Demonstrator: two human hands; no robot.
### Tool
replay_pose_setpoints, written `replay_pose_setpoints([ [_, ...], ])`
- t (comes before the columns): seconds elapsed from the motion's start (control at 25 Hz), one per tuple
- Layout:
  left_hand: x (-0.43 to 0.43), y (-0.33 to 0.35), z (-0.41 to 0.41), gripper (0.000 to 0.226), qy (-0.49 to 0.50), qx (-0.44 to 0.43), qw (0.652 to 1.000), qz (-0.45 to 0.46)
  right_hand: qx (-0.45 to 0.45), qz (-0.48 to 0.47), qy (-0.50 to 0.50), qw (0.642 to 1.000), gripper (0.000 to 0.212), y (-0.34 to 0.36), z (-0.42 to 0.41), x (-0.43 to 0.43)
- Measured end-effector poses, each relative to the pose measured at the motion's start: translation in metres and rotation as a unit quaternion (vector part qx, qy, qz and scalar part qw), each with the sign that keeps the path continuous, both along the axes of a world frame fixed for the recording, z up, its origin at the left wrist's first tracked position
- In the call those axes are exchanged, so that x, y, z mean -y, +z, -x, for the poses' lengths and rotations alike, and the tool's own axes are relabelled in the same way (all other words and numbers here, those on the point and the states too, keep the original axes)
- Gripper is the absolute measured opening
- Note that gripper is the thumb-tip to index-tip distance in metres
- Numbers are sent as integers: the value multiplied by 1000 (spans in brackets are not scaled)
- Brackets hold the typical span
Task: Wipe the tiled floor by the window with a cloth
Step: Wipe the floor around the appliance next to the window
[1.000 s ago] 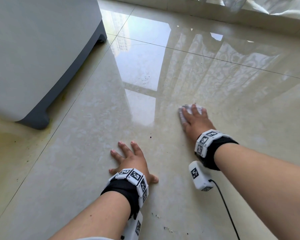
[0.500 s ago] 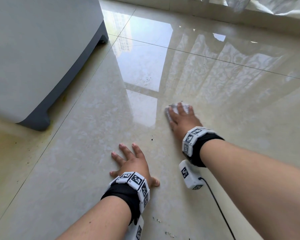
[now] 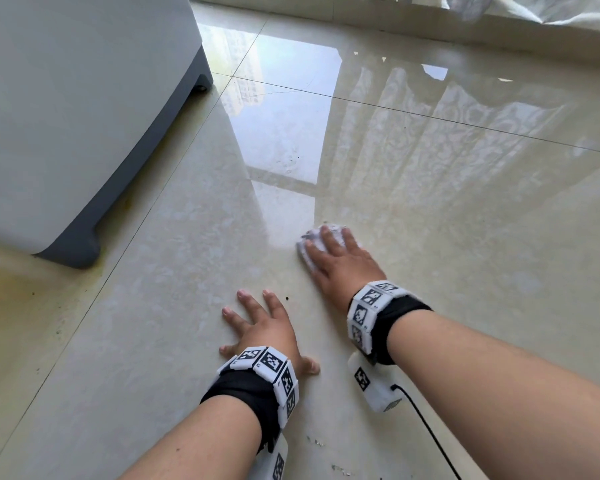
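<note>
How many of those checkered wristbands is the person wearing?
2. Left wristband: behind the left hand, flat on the floor. Right wristband: behind the right hand, pressing the cloth.

Your left hand [image 3: 267, 327] lies palm down, fingers spread and straight, thumb out to the right. Your right hand [image 3: 340, 265] sits ahead of it, palm down, fingers straight and close together. Left forearm [image 3: 194, 441] and right forearm [image 3: 499, 368] are bare and reach forward.

Cloth [image 3: 305, 257] mostly hidden under right hand [image 3: 340, 265]; only edge shows past fingertips [image 3: 324, 231]. Cable [image 3: 426, 424] behind wrist cut by bottom edge. Specks [image 3: 287, 298] beside grip too small to tell.
</note>
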State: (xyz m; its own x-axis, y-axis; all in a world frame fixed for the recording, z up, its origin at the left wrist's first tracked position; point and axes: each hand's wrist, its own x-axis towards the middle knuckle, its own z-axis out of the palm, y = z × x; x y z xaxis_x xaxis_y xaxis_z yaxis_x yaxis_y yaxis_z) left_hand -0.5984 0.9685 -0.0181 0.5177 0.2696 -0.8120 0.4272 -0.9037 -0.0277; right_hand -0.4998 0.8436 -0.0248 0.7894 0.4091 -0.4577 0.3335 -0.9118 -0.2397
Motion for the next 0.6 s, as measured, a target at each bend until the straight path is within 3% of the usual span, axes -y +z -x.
replay_pose_setpoints([
  [0.2,-4,2,-7,147,1,3,1000,-15,-12,38,-159,986,54,-1,-36,58],
  [0.32,-7,2,-13,146,3,7,1000,-15,-4,47,-189,981,55,-2,-43,53],
  [0.4,-12,1,-15,146,9,10,1000,-16,1,43,-174,984,55,0,-41,36],
  [0.6,-25,-2,-22,148,22,14,1000,-11,12,-27,-19,999,50,1,2,-16],
])
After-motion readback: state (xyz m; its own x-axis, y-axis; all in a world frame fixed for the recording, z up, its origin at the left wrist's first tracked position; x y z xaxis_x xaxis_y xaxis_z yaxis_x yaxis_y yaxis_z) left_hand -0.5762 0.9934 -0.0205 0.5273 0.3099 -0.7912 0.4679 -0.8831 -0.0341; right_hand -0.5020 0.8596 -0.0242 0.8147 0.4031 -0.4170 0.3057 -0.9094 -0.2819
